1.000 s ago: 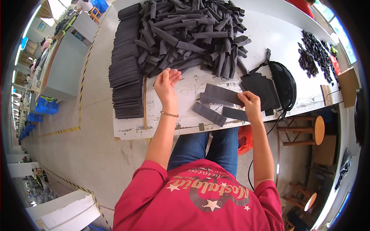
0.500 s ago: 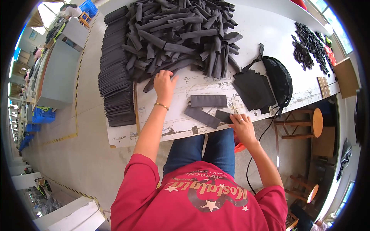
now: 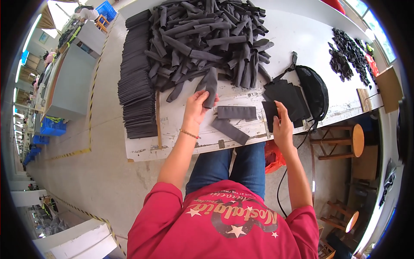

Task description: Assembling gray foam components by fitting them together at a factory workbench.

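Observation:
Between the thumb and fingers of my left hand (image 3: 199, 103) is a dark grey curled fabric strip (image 3: 211, 86), raised at the near edge of a heap of similar rolled strips (image 3: 194, 39). My right hand (image 3: 282, 125) grips a flat black fabric piece (image 3: 269, 115), held upright near the table's front edge. Two flat grey fabric strips lie between my hands: one straight across (image 3: 236, 112), the other slanting below it (image 3: 231, 132). Just beyond my right hand lies a fanned stack of black pieces (image 3: 286, 97).
A long row of tightly stacked dark pieces (image 3: 137, 82) lines the left of the white table (image 3: 297, 41). A black pouch (image 3: 312, 93) with a strap lies at the right, near a dark pile (image 3: 349, 56). Wooden stools (image 3: 357, 140) stand below right; a red bag (image 3: 274, 156) hangs beside my legs.
My left hand has taken a curled strip from the heap and drawn it nearer. My right hand has lifted the black piece off the table and moved slightly right.

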The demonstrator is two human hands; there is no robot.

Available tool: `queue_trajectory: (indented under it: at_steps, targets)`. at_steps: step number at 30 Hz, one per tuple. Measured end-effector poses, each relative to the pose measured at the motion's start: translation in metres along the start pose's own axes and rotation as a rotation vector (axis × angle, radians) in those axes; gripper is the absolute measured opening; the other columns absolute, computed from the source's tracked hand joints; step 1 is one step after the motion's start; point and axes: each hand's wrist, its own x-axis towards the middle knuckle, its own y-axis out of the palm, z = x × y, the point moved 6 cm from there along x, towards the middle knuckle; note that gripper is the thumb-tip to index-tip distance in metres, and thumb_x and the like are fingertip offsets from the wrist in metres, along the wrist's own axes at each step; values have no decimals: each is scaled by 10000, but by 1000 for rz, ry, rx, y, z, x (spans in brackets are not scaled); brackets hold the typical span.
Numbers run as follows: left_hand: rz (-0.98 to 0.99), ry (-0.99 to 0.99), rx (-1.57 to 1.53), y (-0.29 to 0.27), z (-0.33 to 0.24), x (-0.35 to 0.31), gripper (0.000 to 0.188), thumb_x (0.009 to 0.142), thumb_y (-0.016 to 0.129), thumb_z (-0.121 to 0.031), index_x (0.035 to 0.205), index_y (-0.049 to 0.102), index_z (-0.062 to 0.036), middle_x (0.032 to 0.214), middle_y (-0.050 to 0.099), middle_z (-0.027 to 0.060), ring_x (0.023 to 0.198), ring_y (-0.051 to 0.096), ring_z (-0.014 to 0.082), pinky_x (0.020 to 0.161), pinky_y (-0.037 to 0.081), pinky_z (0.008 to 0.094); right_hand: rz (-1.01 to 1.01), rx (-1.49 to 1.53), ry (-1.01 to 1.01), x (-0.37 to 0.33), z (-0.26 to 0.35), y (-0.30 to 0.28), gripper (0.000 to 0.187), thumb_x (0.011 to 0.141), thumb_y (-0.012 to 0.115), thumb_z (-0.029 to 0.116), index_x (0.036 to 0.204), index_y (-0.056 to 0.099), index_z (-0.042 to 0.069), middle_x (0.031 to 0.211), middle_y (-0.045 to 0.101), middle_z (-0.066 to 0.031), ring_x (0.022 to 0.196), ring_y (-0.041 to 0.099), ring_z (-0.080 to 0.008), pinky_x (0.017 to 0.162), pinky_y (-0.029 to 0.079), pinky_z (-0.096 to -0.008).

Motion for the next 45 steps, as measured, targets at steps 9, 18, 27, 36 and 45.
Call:
queue_trajectory:
  at_steps: [9, 18, 27, 36, 45]
  targets:
    - [43, -68, -345, 33, 16, -26, 229, 924, 444, 47, 1131, 537, 76, 1129, 623, 215, 1038, 648, 344, 902, 557, 423, 138, 244, 186, -5, 50, 36, 573, 826, 611, 11, 1329, 338, 37, 1060, 553, -232, 948, 581, -357, 864, 468, -422]
    - [6, -26, -215, 28, 12, -29, 212, 937, 481, -8, 1131, 553, 39, 1081, 665, 190, 973, 677, 273, 833, 566, 360, 236, 115, 14, -7, 70, 36, 385, 830, 712, 107, 1074, 426, 25, 1054, 508, -207, 941, 533, -413, 814, 463, -454]
    - [-12, -37, -229, 27, 17, -30, 202, 945, 505, -32, 1123, 571, 34, 1078, 671, 184, 934, 682, 249, 818, 568, 365, 243, 105, -42, -6, 79, 36, 327, 797, 705, 48, 1022, 469, 15, 1015, 516, -182, 915, 527, -388, 805, 446, -432]
    - [-31, -23, -257, 32, 14, -34, 207, 941, 503, -18, 1129, 571, 39, 1079, 667, 191, 955, 677, 263, 839, 565, 378, 195, 119, -64, -4, 72, 40, 429, 809, 698, 75, 1194, 517, 20, 1031, 621, -159, 923, 560, -359, 821, 445, -440]
    - [15, -63, -240, 45, 18, -43, 233, 938, 499, 7, 1169, 516, 36, 1108, 649, 202, 969, 671, 278, 879, 560, 391, 69, 9, -85, 4, 73, 43, 275, 807, 696, 69, 1081, 676, 51, 939, 664, -83, 851, 591, -263, 776, 448, -392]
